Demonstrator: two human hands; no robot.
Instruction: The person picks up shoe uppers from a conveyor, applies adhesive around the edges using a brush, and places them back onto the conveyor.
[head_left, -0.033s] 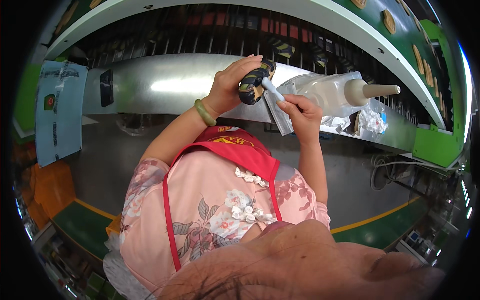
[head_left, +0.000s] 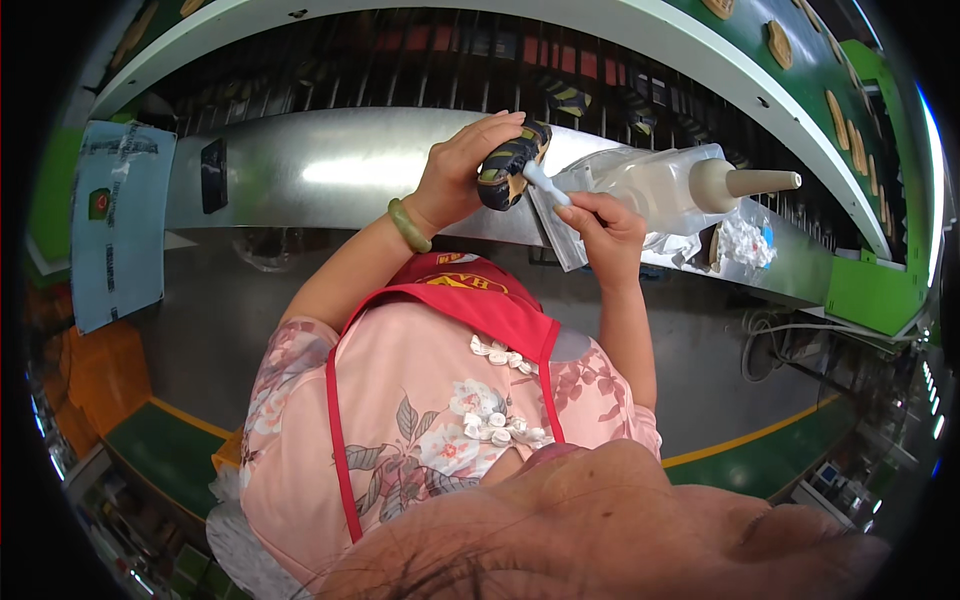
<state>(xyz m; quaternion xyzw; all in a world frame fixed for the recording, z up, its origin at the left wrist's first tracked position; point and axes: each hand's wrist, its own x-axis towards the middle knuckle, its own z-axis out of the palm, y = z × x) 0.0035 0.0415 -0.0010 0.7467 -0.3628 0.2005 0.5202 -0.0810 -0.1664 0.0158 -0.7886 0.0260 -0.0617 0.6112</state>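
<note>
The left hand [head_left: 462,172] gripped a small shoe [head_left: 512,164], fingers curled over its top and thumb beneath, and held it raised in front of the chest, above the near edge of the steel bench [head_left: 330,170]. The shoe lay at the fingertip end of that hand, tilted, with its underside turned toward the right hand. It was dark, nearly black, with yellow-green markings along the side; finer detail could not be made out.

The right hand [head_left: 607,232] was closed around a pale brush-like applicator [head_left: 546,185], pinching its handle between thumb and fingers. The applicator's light tip touched the shoe at its lower right side. The right hand sat just below and to the right of the shoe, the two hands nearly meeting around it. A flat grey sheet-like piece [head_left: 560,240] hung just under the right hand's fingers; whether the hand also held it could not be told.

A green bangle [head_left: 410,226] circled the left wrist. The person wore a pink floral top with a red apron [head_left: 480,300] over it.

On the bench, just right of the hands, a translucent squeeze bottle [head_left: 670,185] with a cream-coloured conical nozzle lay on its side, nozzle pointing right. Beyond it, toward the bench's right end, sat a crumpled clear bag [head_left: 745,243] of white material. A dark rectangular patch [head_left: 213,175] was fixed near the bench's left end.
</note>
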